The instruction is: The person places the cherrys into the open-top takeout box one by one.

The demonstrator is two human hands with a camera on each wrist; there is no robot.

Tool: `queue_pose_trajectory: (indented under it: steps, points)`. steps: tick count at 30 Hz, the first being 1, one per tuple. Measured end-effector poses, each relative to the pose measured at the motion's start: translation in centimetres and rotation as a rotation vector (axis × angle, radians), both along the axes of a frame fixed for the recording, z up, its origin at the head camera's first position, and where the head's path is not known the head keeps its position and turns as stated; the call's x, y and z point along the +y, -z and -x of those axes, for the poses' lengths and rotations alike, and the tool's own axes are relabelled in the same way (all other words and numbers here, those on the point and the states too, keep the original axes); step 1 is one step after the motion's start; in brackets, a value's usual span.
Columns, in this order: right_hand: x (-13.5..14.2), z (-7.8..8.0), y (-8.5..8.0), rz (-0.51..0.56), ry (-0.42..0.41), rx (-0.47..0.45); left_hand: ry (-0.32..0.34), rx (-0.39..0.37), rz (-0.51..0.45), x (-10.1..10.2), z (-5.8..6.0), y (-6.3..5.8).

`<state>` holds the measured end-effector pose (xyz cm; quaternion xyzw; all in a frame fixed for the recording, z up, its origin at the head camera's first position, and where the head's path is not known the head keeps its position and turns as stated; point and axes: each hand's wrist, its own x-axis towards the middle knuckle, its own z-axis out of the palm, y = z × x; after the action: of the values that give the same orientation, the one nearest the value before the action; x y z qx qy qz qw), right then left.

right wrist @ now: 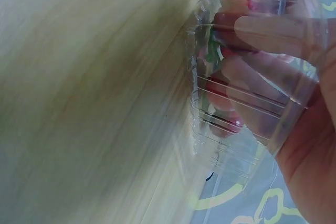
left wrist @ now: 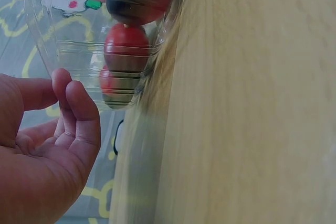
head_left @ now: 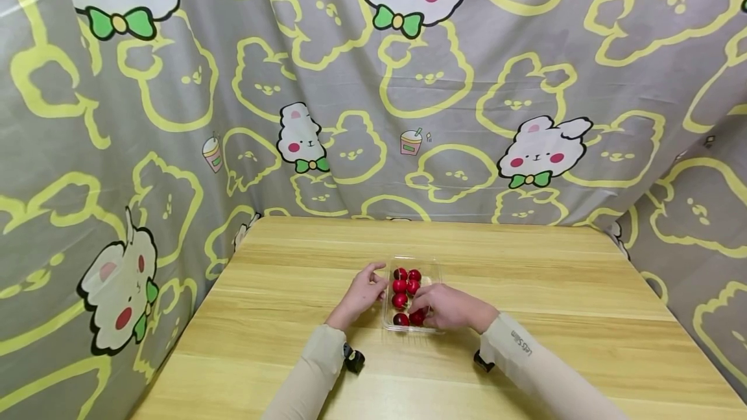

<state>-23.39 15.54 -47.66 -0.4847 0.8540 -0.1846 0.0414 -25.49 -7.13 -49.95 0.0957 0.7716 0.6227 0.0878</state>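
Observation:
A clear plastic box (head_left: 430,269) stands on the table with several red cherries (head_left: 399,286) in it, some with dark patches. My right hand (head_left: 448,305) reaches into the near end of the box, thumb and fingers around a dark red cherry (right wrist: 223,21) with a bit of green beside it. At the box's left side is my left hand (head_left: 362,291), its fingers relaxed and the fingertips (left wrist: 62,78) right at the wall. Through the clear wall in the left wrist view, a column of cherries (left wrist: 126,45) shows. My right fingers partly cover the nearest cherries.
The box sits on a light wood table (head_left: 280,258). A grey curtain (head_left: 362,96) with cartoon rabbits and yellow outlines hangs behind and along both sides. A black wrist camera (head_left: 353,358) is strapped under my left wrist, and another (head_left: 484,361) under the right.

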Motion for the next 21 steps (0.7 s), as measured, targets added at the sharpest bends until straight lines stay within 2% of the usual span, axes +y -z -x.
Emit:
queue_pose_trajectory:
  steps: [6,14,21]
  points:
    - [-0.03,-0.03,-0.01,0.027,0.000,0.030,-0.002,-0.002,0.017,-0.07,0.07,0.15]
    - [0.17,0.21,-0.33,0.027,0.078,0.052,-0.008,-0.002,0.020,-0.06,0.16,0.33]
    - [0.54,0.57,-0.18,0.085,0.171,0.081,-0.007,-0.006,0.015,-0.09,0.03,0.24]
